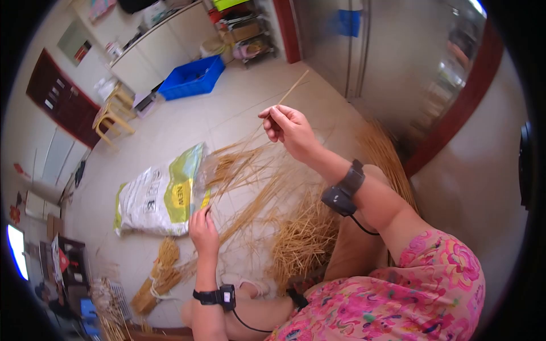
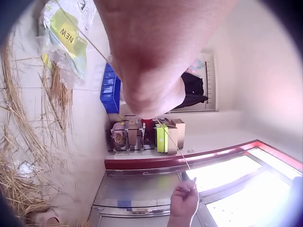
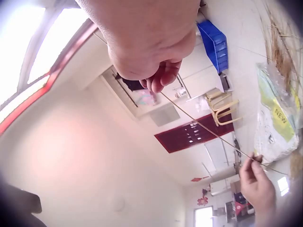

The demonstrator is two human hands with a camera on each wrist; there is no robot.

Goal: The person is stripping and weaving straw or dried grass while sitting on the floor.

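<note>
One long, thin straw stalk [image 3: 203, 125] stretches between my two hands in the right wrist view. My right hand [image 1: 290, 131] is raised at the upper middle of the head view and pinches the stalk, whose far end sticks out beyond the fingers. Lower and to the left, my left hand [image 1: 203, 232] pinches the other part of it with thumb and fingertips, and a short length pokes past them. Below the hands, loose straw [image 1: 256, 207] lies strewn over the floor. A white and green bag [image 1: 156, 196] marked NEW lies beside the left hand, straw at its mouth.
A heap of cut straw [image 1: 304, 244] sits near the legs, and long stalks [image 1: 387, 156] lean at the right. At the lower left is a tied straw bundle [image 1: 156, 278]. Farther off stand a blue bin [image 1: 193, 79], a stool [image 1: 114, 116] and a shelf rack [image 1: 247, 34].
</note>
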